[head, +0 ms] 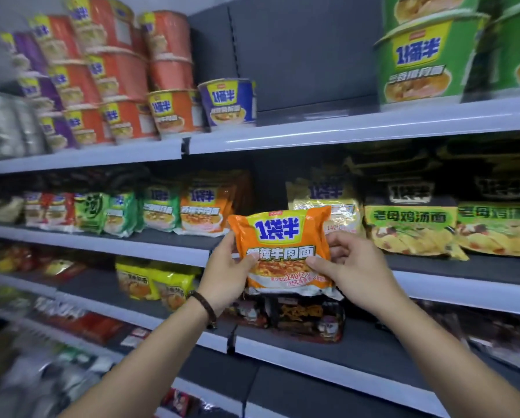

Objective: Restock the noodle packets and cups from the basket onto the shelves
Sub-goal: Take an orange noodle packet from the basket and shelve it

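Note:
An orange noodle packet (282, 245) is held upright in front of the middle shelf (168, 247). My left hand (230, 274) grips its left side and my right hand (352, 267) grips its right side, thumbs on the front. Behind it, the shelf has a dark gap between a matching orange packet (203, 208) on the left and a yellow packet (340, 206) on the right. The basket is out of view.
The top shelf (343, 131) carries stacked orange and purple cups (231, 101) on the left and green cups (418, 61) on the right, with a gap between. Green-labelled packets (409, 227) fill the right. Lower shelves hold yellow packets (156, 282) and dark packets (297, 315).

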{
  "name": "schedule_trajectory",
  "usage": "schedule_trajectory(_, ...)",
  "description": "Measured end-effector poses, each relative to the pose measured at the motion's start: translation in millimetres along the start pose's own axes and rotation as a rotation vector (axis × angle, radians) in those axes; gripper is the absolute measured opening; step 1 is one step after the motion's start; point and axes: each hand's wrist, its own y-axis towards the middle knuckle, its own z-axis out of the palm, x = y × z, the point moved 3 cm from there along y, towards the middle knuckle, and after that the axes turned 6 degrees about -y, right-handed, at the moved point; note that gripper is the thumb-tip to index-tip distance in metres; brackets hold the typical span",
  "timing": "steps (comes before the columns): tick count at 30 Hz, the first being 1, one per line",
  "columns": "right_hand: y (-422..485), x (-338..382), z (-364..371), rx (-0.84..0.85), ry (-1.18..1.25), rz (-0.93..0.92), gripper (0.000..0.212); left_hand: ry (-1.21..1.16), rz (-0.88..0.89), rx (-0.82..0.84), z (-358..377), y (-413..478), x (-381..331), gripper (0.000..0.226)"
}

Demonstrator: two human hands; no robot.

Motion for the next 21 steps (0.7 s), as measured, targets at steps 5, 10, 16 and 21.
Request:
schedule_trajectory(5, 36, 33, 49, -0.048, -0.106, -0.065, 0.012, 0.029, 0.037, -0.1, -57, 33, 8, 0.03)
schedule_trajectory(10, 82, 59, 105, -0.122, -0.119, -0.039, 0.012, 0.021, 0.045, -0.174, -111, 88, 15, 0.039)
schedule_trajectory(16, 137, 77, 183, -0.209, -0.143, 0.024, 0.032, 0.098, 0.071, -0.233, -170, 149, 36, 0.038)
schedule_trajectory(21, 162, 73, 223, -0.172, -0.149, 0.155, 0.04, 0.162, 0.039, -0.208, -193, 174, 63, 0.052)
